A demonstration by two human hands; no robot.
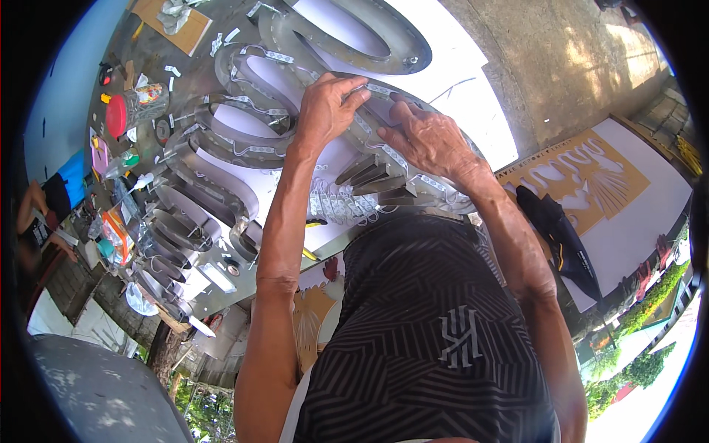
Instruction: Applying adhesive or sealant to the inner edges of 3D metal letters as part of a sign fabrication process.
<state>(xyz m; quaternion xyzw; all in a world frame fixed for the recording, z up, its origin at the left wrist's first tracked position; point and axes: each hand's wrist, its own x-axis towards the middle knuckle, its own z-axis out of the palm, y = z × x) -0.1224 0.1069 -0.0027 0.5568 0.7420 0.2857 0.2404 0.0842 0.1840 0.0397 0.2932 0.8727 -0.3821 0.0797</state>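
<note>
My left hand reaches to a strip of white LED modules in a curved grey metal channel letter. Its thumb and index finger are closed at the strip's wire. My right hand is beside it, over the same letter, fingers spread and thumb apart, the fingertips by the channel wall. Below the hands lie a heap of linked LED modules and several upright metal strips. Other metal letters, like the looped one on the left, have modules along the inside.
On the left of the table stand a clear jar with a red lid, tape rolls and plastic bags. A yellow cutter lies near my body. To the right, a board with cut-out yellow sheet bears a black cap-like item. Another person is far left.
</note>
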